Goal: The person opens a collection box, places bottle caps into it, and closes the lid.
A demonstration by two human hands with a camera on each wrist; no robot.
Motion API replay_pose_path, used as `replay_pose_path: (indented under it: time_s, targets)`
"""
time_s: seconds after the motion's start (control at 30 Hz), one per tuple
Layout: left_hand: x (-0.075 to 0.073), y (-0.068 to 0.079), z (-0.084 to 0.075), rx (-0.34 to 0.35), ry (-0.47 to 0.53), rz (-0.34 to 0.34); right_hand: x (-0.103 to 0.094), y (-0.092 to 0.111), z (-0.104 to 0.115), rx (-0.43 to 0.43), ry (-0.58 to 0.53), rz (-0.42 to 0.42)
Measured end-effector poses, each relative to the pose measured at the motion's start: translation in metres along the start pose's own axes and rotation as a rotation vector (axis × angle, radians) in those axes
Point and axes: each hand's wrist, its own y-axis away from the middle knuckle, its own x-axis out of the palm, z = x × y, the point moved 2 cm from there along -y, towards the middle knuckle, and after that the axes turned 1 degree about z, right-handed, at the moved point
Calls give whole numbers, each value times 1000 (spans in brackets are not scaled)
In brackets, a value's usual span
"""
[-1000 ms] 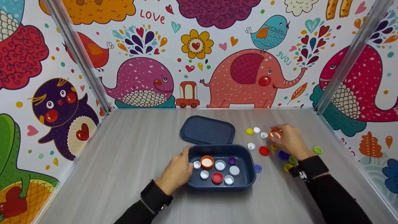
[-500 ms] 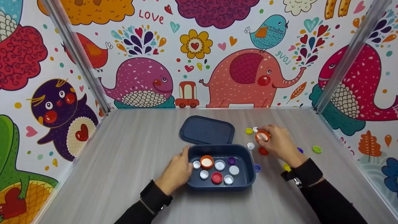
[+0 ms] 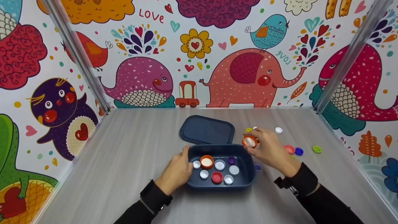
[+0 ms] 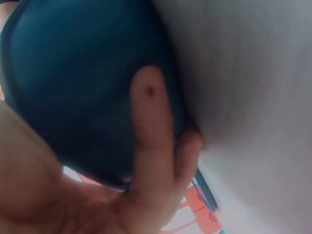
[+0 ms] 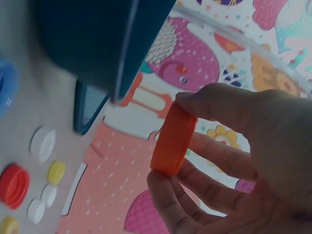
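In the head view my left hand (image 3: 174,170) holds the left end of a dark blue plastic box (image 3: 221,187). The left wrist view has a straight finger (image 4: 152,114) lying along the box's outer wall. Several caps lie inside, among them an orange one (image 3: 207,161), a red one (image 3: 217,177) and a purple one (image 3: 231,161). Just off the box's back right corner, my right hand (image 3: 273,149) pinches an orange bottle cap (image 3: 248,142). Up close in the right wrist view, thumb and fingertips grip that cap by its edges, above the table.
Behind the box lies its dark blue lid (image 3: 207,129). Loose caps are spread on the table (image 3: 130,155) to the right: white (image 3: 278,130), pink (image 3: 289,149), blue (image 3: 298,151) and green (image 3: 317,149). The right hand hides others. Printed walls enclose the table.
My right hand has carried the orange cap leftward from among the loose caps to the box's back right corner. My left hand and the box have stayed in place.
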Motion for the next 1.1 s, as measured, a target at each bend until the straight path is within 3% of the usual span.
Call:
replay_pose_path:
  time_s: [0.37, 0.57, 0.83, 1.1]
  targets:
    - [2, 0, 2, -4, -5, 0, 16, 13, 26, -92, 2, 145]
    - [2, 0, 2, -21, 1, 5, 24, 19, 32, -110, 0, 258]
    - [1, -1, 2, -24, 3, 15, 29, 22, 37, -198, 26, 379]
    - [2, -1, 3, -35, 14, 23, 31, 23, 40, -166, -6, 481]
